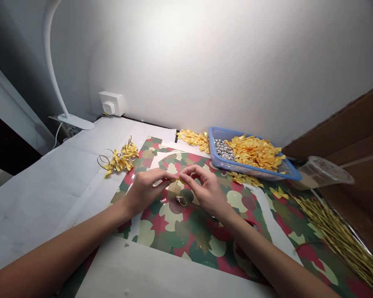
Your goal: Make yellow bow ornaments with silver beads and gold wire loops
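Over a patterned red and green sheet (186, 231), my left hand (146, 188) and my right hand (202, 186) meet fingertip to fingertip. Both pinch a small yellow ribbon bow (176, 179) between thumb and forefinger. A thin gold cord with a loop (180, 200) hangs down from the bow, just above the sheet. Both hands are closed on this piece.
A blue basket (286, 171) at the back right holds yellow bows and silver beads. Loose bows (194, 138) lie beside it. Finished bow-and-loop pieces (119, 159) sit at the left. Gold cords (338, 236) lie at the right, near a clear plastic cup (321, 174). A white lamp base (76, 121) and wall socket (111, 103) stand at the back.
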Motion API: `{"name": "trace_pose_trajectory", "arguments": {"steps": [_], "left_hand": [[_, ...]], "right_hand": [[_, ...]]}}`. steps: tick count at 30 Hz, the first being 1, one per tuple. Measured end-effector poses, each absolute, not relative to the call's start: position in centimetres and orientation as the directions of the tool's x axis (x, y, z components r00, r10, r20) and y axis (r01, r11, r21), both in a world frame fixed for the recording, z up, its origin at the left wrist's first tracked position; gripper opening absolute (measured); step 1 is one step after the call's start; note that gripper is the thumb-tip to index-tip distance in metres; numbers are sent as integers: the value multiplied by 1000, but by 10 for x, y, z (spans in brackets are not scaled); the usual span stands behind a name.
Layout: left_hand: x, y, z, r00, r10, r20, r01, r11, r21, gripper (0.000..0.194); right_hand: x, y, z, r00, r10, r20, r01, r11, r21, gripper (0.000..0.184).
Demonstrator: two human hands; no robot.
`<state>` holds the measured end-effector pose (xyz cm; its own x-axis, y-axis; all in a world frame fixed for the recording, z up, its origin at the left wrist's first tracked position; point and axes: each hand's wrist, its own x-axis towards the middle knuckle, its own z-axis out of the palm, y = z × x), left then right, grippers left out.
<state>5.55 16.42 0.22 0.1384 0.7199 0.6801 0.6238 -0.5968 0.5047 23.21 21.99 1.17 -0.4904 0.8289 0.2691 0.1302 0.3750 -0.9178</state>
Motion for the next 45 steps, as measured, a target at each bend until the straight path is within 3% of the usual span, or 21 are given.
{"name": "trace_pose_trajectory", "arguments": {"steps": [13, 24, 37, 45], "left_hand": [[56, 166, 1, 156, 768, 621, 622, -564, 543, 12], [56, 168, -3, 129, 756, 642, 646, -556, 524, 9], [56, 168, 1, 256, 673, 694, 657, -647, 386, 13], [56, 169, 0, 289, 688, 666, 670, -642, 373, 17]], "right_hand": [[229, 225, -1, -461, 885, 73, -45, 59, -997, 30], [230, 229, -9, -526, 839, -137, -146, -248, -958, 38], [231, 226, -7, -500, 858, -114, -155, -219, -963, 35], [230, 224, -5, -462, 885, -57, -145, -139, -980, 34]]}}
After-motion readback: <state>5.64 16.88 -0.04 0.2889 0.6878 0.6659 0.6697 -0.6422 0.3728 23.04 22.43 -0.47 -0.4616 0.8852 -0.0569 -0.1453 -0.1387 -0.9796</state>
